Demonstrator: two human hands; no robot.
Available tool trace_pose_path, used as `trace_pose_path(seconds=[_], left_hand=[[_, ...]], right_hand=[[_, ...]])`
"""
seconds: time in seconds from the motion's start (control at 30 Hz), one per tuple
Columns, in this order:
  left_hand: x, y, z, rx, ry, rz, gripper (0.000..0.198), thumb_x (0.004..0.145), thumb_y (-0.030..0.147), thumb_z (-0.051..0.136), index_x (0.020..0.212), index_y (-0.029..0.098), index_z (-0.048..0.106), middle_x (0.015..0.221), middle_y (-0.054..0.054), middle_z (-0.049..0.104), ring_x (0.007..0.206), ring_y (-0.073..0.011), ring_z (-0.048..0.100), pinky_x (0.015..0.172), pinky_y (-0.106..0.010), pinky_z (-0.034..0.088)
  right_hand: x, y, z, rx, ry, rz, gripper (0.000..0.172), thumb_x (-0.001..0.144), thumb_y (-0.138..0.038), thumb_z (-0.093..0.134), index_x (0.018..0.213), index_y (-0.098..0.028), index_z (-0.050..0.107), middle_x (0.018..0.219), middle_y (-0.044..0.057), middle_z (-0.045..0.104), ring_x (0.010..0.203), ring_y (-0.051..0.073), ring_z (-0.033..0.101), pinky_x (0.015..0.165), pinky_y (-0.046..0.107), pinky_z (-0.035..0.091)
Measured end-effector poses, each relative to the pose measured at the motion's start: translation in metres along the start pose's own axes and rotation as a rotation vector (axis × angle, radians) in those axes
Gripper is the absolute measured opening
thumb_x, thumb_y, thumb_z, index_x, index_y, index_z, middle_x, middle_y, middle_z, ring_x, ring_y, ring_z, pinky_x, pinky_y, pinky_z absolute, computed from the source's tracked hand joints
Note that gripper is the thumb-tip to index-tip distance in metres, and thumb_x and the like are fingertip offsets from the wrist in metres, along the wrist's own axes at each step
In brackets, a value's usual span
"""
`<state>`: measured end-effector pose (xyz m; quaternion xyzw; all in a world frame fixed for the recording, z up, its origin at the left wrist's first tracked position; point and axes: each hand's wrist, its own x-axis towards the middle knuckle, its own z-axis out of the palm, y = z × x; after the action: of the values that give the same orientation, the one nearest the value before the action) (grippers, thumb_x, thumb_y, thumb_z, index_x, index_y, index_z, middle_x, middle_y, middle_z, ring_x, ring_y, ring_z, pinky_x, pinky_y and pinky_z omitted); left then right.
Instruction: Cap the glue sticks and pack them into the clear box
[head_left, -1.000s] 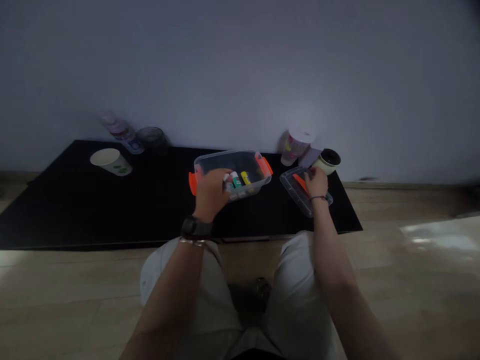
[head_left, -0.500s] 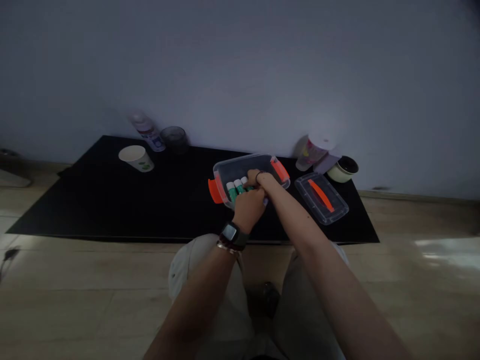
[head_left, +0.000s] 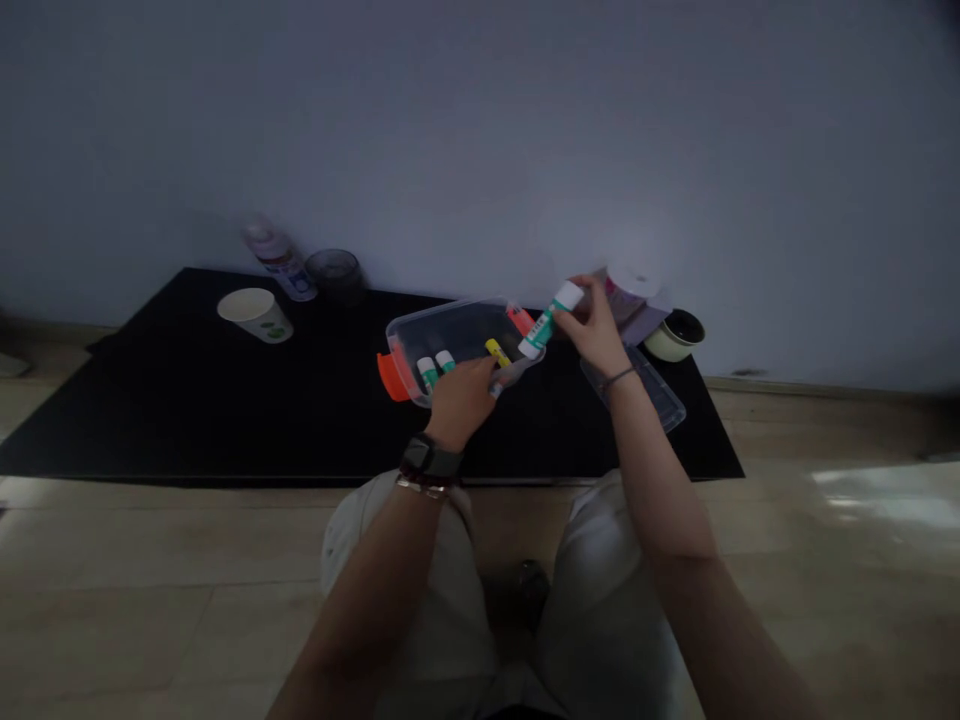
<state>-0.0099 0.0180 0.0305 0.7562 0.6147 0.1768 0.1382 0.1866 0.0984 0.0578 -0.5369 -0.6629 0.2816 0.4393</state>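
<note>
glue stick [head_left: 546,320] label: unreadable | box [head_left: 450,335] corner: hidden (behind left hand [head_left: 459,402])

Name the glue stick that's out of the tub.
The white-capped green glue stick in the right hand; the others, including a yellow one, lie inside the clear plastic tub.

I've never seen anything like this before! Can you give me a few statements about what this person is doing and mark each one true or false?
1. The right hand grips a glue stick with a white cap. True.
2. The left hand holds the lid. False: it is at the near edge of the clear plastic box, and the lid is below the right hand.
3. The box has orange latches. True.
4. A watch is on the right wrist. False: it is on the left wrist.
5. The box is empty. False: it holds more sticks, one with a yellow cap.
</note>
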Motion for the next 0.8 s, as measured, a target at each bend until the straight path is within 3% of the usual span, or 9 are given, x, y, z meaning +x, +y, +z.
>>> trace_pose_path(seconds=[0.13,0.27,0.37,0.47,0.53,0.63,0.73,0.8], left_hand=[[-0.001,0.013,0.009,-0.079,0.135,0.233,0.052,0.1,0.033,0.044,0.148,0.013,0.042,0.146,-0.017,0.054,0.136,-0.0259,0.05,0.113,-0.038,0.038],[-0.006,0.035,0.021,-0.044,0.03,0.296,0.055,0.1,0.033,0.046,0.151,0.015,0.036,0.141,-0.016,0.058,0.13,-0.0264,0.056,0.11,-0.039,0.04],[-0.01,0.045,0.031,0.022,-0.123,0.27,0.052,0.096,0.027,0.049,0.146,0.014,0.04,0.135,-0.018,0.062,0.121,-0.0278,0.062,0.101,-0.038,0.047],[-0.013,0.049,0.04,-0.028,-0.187,0.234,0.045,0.098,0.025,0.045,0.14,0.01,0.042,0.131,-0.02,0.062,0.115,-0.029,0.065,0.09,-0.037,0.052],[-0.014,0.051,0.043,-0.124,-0.178,0.234,0.037,0.099,0.027,0.041,0.132,0.01,0.046,0.126,-0.02,0.063,0.111,-0.0293,0.065,0.089,-0.039,0.052],[-0.012,0.054,0.041,-0.35,-0.198,0.257,0.027,0.101,0.033,0.038,0.116,0.014,0.05,0.108,-0.015,0.066,0.097,-0.0258,0.067,0.084,-0.038,0.051],[-0.012,0.054,0.034,-0.676,-0.368,0.22,0.031,0.101,0.046,0.037,0.1,0.018,0.05,0.078,-0.003,0.06,0.068,-0.0179,0.06,0.068,-0.031,0.049],[-0.014,0.05,0.026,-0.94,-0.515,0.142,0.038,0.099,0.056,0.04,0.093,0.019,0.05,0.068,0.002,0.052,0.057,-0.0128,0.051,0.059,-0.027,0.046]], right_hand=[[-0.041,0.01,-0.017,0.224,-0.148,0.146,0.047,0.074,-0.049,0.072,0.105,-0.027,0.044,0.075,-0.006,0.059,0.063,0.015,0.061,0.061,0.032,0.059],[-0.07,0.012,-0.012,0.27,-0.267,0.267,0.041,0.08,-0.058,0.062,0.094,-0.027,0.041,0.069,-0.007,0.058,0.061,0.015,0.062,0.059,0.03,0.057],[-0.077,0.011,-0.012,0.064,-0.261,0.165,0.034,0.087,-0.058,0.055,0.086,-0.025,0.046,0.07,-0.004,0.058,0.061,0.015,0.059,0.056,0.025,0.049],[-0.078,0.009,-0.015,-0.23,-0.219,0.06,0.03,0.087,-0.053,0.058,0.081,-0.023,0.053,0.066,-0.002,0.057,0.059,0.014,0.054,0.055,0.024,0.039],[-0.078,0.009,-0.017,-0.311,-0.171,0.047,0.028,0.087,-0.049,0.058,0.08,-0.022,0.057,0.062,-0.002,0.055,0.057,0.014,0.05,0.056,0.024,0.034],[-0.078,0.012,-0.017,-0.235,-0.101,0.039,0.028,0.086,-0.047,0.058,0.079,-0.02,0.061,0.061,-0.002,0.055,0.056,0.012,0.044,0.054,0.025,0.03],[-0.076,0.024,-0.019,-0.119,-0.108,0.061,0.032,0.088,-0.047,0.057,0.082,-0.017,0.065,0.066,-0.001,0.058,0.057,0.011,0.044,0.052,0.024,0.031],[-0.071,0.036,-0.027,-0.076,-0.141,0.084,0.032,0.093,-0.046,0.058,0.091,-0.015,0.067,0.077,0.001,0.063,0.064,0.012,0.053,0.056,0.023,0.04]])
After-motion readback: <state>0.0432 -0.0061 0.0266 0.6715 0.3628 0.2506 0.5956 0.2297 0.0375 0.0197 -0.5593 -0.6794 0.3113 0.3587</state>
